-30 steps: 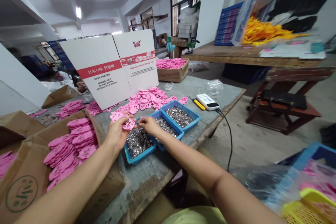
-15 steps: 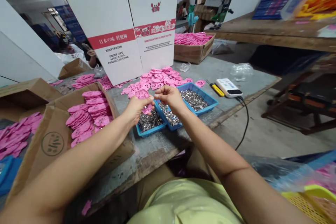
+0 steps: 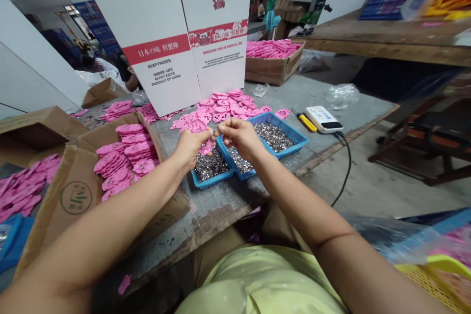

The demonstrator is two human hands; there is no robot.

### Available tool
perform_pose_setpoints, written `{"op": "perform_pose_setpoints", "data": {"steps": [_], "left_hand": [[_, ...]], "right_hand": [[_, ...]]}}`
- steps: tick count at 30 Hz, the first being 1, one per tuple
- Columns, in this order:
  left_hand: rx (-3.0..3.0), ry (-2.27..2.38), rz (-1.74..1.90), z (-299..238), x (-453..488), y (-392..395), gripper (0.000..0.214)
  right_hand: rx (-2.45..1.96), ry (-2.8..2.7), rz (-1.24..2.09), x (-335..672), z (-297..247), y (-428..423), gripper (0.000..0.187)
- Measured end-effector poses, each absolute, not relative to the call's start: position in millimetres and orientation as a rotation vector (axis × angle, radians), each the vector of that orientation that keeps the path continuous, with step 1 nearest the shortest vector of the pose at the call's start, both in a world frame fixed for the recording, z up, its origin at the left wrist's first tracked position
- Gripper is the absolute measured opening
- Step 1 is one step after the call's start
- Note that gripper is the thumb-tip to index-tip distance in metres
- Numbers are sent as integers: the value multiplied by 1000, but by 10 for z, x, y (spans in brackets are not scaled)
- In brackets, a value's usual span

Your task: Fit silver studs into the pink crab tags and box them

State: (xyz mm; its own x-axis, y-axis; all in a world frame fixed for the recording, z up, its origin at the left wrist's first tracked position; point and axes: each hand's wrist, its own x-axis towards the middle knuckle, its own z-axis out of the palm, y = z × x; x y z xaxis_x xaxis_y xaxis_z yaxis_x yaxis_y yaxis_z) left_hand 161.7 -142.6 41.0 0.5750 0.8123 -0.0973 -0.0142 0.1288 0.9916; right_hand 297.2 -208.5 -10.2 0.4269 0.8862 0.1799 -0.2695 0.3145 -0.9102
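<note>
Held in my left hand [image 3: 192,147] is a pink flat plastic piece [image 3: 198,128] with cut-outs, its lower part hidden by my fingers. My right hand [image 3: 238,136] is beside it, thumb and fingertips pinched together close to the left fingertips; whatever small thing they hold is too small to make out. Under the hands stand blue trays of small shiny metal parts: a left tray [image 3: 210,184], a middle tray [image 3: 244,174] and a right tray [image 3: 300,144]. Behind them lies a loose heap of similar pink pieces [image 3: 224,106].
An open cardboard box [image 3: 79,201] with stacked pink pieces stands at left. White printed cardboard [image 3: 158,24] rises behind the heap. Another carton [image 3: 272,71] of pink pieces is farther back. A yellow-handled tool [image 3: 307,122] and a white device [image 3: 324,120] with a black cable lie at right.
My two hands have come closer together, the right fingertips now almost meeting the left ones at the pink piece. The view has shifted slightly.
</note>
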Motion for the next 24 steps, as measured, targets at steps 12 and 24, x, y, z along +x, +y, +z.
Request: {"op": "perform_pose_setpoints", "data": {"steps": [12, 24], "left_hand": [[1291, 757, 678, 398, 1629, -1421, 7], [998, 320, 648, 594, 1606, -1612, 59]], "right_hand": [[-996, -745, 815, 2900, -124, -2036, 36], [-932, -710, 546, 2860, -105, -2232, 16]]}}
